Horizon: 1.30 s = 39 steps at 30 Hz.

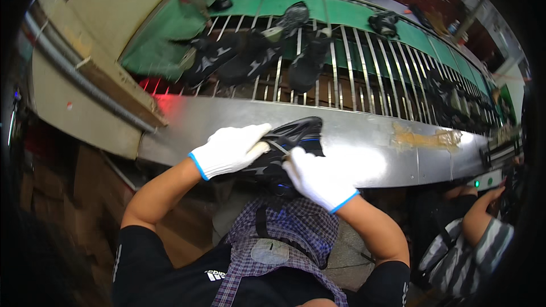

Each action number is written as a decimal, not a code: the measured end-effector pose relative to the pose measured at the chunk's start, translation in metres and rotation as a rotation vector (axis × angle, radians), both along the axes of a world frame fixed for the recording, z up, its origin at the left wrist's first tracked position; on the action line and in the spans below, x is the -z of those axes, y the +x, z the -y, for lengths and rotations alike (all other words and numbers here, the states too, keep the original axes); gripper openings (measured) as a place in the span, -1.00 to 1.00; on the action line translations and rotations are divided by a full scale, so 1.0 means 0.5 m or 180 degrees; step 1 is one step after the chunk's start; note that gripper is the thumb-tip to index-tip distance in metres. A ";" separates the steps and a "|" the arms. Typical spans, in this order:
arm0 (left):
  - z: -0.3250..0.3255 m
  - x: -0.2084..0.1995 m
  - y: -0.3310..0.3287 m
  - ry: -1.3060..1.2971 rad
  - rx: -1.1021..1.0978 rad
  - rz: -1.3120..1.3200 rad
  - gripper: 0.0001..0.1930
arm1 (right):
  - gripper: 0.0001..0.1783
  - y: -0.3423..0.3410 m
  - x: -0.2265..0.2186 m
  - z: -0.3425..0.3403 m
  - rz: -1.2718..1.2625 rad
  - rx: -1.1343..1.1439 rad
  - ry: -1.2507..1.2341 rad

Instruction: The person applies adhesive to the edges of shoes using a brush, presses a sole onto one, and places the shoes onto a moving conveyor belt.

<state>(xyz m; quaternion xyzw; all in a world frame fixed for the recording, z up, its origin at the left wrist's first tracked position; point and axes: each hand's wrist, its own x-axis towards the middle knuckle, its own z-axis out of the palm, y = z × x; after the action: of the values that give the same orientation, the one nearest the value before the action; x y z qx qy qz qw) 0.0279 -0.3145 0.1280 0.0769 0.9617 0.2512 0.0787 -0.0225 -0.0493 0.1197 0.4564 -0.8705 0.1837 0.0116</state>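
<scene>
White knit glove, blue cuff: left hand, closed with fingers and thumb on the near-left side of the black shoe. White knit glove, blue cuff: right hand, fingers curled in narrow at the shoe's right side; whether the thin pale strip between the hands is pinched by it cannot be told, the fingertips being blurred. The shoe is held at the near edge of the desk, before the plaid apron. For good handling, the shoe would best be kept steady by the left hand, the strip worked with short, even movements, and the upper left uncreased.

Metal desk, brown-stained patch to the right. Beyond it, a rack of metal bars, on which further dark shoes are laid. Green ledge along the far side. At the right, a control box with a lit green lamp; below it, a person in a striped garment is partly shown.
</scene>
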 end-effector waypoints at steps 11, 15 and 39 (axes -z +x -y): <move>-0.101 -0.051 -0.071 -0.0646 0.0224 0.0228 0.15 | -0.67 0.012 0.042 -0.116 0.0648 0.0859 -0.0891; -0.176 -0.048 -0.088 -0.1021 0.0258 -0.0011 0.37 | -0.75 0.011 0.065 -0.101 0.0366 0.1052 -0.0139; 0.056 0.268 0.126 0.1943 -0.2917 -0.2268 -0.63 | -0.55 -0.051 0.132 -0.031 0.1600 0.1195 -0.1107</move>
<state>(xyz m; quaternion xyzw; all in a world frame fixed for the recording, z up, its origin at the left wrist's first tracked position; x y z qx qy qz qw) 0.0907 -0.3427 -0.0059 -0.2432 0.7497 0.4801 -0.3851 -0.0478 -0.0336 0.0539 0.2204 -0.8706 0.4302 -0.0918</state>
